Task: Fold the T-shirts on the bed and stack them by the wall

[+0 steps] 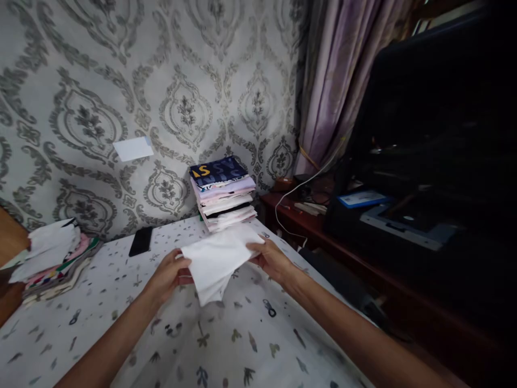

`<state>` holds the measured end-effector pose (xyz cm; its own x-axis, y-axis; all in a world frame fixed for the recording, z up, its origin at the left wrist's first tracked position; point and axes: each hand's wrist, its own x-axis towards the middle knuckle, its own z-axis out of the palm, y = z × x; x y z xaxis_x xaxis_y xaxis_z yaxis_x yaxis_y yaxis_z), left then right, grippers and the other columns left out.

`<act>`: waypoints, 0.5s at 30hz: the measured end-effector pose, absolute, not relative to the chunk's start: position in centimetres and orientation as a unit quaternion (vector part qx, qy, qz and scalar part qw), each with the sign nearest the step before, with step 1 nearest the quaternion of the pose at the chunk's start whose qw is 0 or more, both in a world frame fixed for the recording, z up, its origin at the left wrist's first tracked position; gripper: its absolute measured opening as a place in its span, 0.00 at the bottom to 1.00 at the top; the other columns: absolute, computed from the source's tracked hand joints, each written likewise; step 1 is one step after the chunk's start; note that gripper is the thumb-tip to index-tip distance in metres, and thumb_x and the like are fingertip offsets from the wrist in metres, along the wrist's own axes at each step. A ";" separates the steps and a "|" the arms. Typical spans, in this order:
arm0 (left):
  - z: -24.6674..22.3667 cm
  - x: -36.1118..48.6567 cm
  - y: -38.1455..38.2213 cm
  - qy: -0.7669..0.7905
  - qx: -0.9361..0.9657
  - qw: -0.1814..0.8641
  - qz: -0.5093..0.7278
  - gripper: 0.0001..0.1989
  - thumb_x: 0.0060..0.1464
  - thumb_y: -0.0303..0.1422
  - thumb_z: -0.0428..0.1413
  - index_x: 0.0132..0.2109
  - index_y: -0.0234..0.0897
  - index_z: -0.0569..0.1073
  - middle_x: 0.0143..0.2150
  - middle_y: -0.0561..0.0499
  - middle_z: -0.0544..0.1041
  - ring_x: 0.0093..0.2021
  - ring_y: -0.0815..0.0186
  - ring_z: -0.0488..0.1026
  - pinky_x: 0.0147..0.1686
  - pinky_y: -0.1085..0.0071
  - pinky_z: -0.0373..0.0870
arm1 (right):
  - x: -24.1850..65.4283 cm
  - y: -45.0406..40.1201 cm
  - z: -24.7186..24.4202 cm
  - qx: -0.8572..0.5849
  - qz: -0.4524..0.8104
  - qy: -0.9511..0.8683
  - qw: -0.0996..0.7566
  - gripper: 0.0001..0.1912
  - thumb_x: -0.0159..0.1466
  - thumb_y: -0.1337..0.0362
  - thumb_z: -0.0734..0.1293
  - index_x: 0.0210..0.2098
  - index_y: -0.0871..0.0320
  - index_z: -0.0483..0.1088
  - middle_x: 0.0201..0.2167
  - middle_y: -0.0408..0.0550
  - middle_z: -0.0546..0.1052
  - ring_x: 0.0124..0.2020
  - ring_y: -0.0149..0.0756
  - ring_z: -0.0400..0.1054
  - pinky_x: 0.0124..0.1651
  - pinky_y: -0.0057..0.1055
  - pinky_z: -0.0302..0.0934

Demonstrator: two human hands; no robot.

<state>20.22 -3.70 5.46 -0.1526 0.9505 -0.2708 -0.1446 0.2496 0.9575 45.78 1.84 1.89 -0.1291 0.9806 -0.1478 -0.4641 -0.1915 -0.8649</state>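
A white folded cloth (220, 261) is held up between both hands above the patterned bedsheet, its lower corner hanging down. My left hand (172, 272) pinches its left edge, thumb on top. On the right, my right hand (269, 257) grips the upper right corner, with fingers partly hidden beneath the fabric. Just behind the cloth stands a stack of folded clothes (226, 196), topped by a navy piece with yellow lettering.
A second pile of folded clothes (60, 258) lies at the left, with a black phone (141, 241) near the wall. Along the right runs a dark red wooden surface (299, 215) with a white cable (283, 195) and a blue-edged item (363, 198).
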 end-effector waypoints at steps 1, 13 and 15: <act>4.5 20.6 -3.4 0.577 0.344 0.556 0.489 0.20 0.39 0.26 0.64 0.42 0.37 0.68 0.31 0.53 0.77 0.24 0.64 0.76 0.25 0.67 0.76 | 46.4 1.7 0.8 -0.399 0.674 -0.325 0.530 0.22 0.49 0.73 0.72 0.44 0.57 0.69 0.37 0.46 0.79 0.33 0.35 0.74 0.35 0.32 0.74; 2.2 26.7 8.2 0.587 0.406 0.490 0.500 0.21 0.47 0.21 0.55 0.48 0.39 0.63 0.30 0.57 0.73 0.22 0.70 0.72 0.26 0.71 0.75 | 50.1 9.2 0.4 -0.527 0.561 -0.295 0.566 0.12 0.58 0.78 0.66 0.38 0.57 0.69 0.28 0.41 0.74 0.28 0.29 0.70 0.29 0.24 0.71; 0.5 27.5 9.2 0.609 0.401 0.483 0.484 0.26 0.47 0.20 0.54 0.53 0.40 0.60 0.27 0.59 0.71 0.21 0.69 0.71 0.24 0.71 0.74 | 50.5 10.7 -0.3 -0.569 0.560 -0.280 0.533 0.08 0.60 0.77 0.66 0.36 0.59 0.68 0.23 0.40 0.71 0.25 0.30 0.69 0.29 0.27 0.72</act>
